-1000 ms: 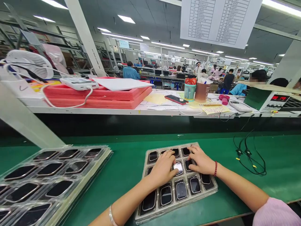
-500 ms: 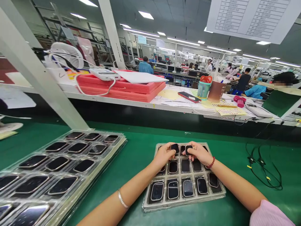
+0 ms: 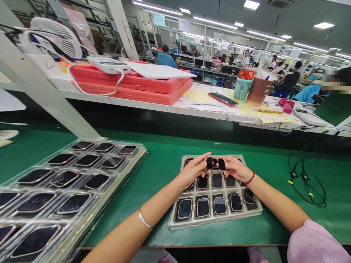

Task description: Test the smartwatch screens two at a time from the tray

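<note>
Pinched in the fingers of my left hand [image 3: 193, 171] is a small dark smartwatch body [image 3: 209, 163] without a strap. My right hand [image 3: 238, 170] grips a second smartwatch body [image 3: 221, 164], held beside the first with a narrow gap between them. Both hands are over the back part of a clear plastic tray [image 3: 192, 223]. Its pockets hold rows of similar square smartwatch bodies [image 3: 219, 205] with black faces and pale metal rims. The hands hide some of the back pockets.
On the left, a stack of clear trays [image 3: 142, 153] holds larger-looking smartwatch bodies. Black cables [image 3: 304, 179] lie on the green bench at right. A raised shelf carries red foam trays [image 3: 164, 98], a fan [image 3: 55, 38], a phone [image 3: 222, 98] and cups. Co-workers sit beyond.
Both smartwatch bodies have been turned in my fingers and brought to a steeper tilt. My left fingers have straightened somewhat. The whole view has shifted, showing the bench's front edge.
</note>
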`<state>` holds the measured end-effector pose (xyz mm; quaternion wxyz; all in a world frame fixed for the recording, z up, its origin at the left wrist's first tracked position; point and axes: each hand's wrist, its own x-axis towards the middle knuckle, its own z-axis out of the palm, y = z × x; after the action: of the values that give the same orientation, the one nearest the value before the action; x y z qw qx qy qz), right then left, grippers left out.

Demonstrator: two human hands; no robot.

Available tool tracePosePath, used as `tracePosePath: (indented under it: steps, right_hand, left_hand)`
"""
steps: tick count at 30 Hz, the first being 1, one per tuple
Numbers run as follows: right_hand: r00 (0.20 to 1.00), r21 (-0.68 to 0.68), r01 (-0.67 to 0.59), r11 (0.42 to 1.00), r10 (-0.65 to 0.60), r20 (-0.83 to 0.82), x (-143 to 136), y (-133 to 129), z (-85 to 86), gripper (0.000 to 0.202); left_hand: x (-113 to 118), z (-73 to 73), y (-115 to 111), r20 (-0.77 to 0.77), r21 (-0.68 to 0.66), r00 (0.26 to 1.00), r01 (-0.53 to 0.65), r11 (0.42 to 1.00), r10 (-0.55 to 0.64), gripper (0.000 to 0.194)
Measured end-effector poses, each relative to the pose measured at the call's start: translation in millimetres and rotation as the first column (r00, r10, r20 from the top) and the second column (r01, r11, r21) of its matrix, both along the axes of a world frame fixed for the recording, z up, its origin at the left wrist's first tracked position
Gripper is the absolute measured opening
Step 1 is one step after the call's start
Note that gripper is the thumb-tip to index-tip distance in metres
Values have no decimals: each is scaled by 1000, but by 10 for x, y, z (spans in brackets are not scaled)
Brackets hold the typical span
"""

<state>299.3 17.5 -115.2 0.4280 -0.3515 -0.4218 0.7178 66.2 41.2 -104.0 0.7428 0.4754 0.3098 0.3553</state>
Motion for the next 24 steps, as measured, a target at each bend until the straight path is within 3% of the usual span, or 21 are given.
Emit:
tracePosePath:
  steps: [5,11,18,24]
  right_hand:
    - [999,33,-12,999,11,47,10,5,-18,46]
    - [994,48,63,997,-67,81,-25,-33,11,41]
    - [954,245,40,969,-110,280,-33,-69,-21,49]
    - [940,287,14,958,-110,323,-57,-96,35,35]
  left_hand:
    - [14,-56,-2,-45,91,999,29,995,-25,87]
    - [73,-97,-14,-44,50,998,-45,998,47,57]
    - [111,-169,-12,-136,183,988,-47,982,73,56]
    - [92,-144,-32,-172,251,979,-60,966,105,37]
